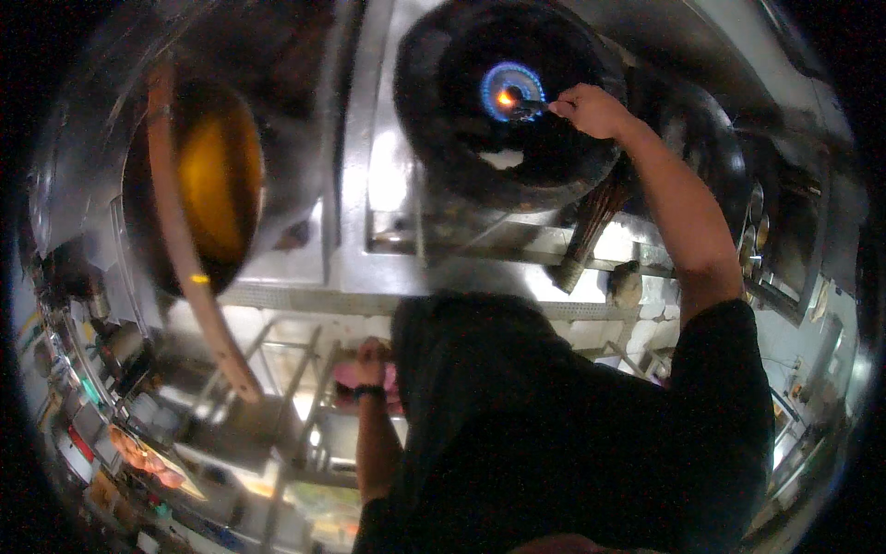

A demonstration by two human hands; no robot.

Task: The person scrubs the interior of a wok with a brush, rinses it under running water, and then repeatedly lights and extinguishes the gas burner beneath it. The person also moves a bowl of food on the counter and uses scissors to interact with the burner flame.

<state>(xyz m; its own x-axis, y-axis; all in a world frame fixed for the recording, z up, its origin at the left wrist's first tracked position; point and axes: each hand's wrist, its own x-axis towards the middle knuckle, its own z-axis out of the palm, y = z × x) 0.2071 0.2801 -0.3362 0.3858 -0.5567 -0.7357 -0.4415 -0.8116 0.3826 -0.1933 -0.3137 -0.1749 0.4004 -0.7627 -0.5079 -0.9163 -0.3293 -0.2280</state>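
My right hand (591,109) reaches over the lit gas burner (513,83), fingers closed in a pinch. From the fingertips a small dark object (528,109) extends to the edge of the blue flame ring. Its kind is hard to make out against the black. An orange flare burns in the ring's middle, within the round black stove well (434,129). Down by my left side, my left hand (371,355) is curled, with a dark band on its wrist. Pink cloth (353,374) shows next to that hand; whether the fingers hold anything is hidden.
At left stands a large wok (217,185) with yellow-orange liquid, a long wooden handle (175,203) crossing over it. A bamboo brush (591,235) leans at the stove's front edge. Another dark wok (692,138) lies beyond my right forearm. Metal racks (295,369) stand at lower left.
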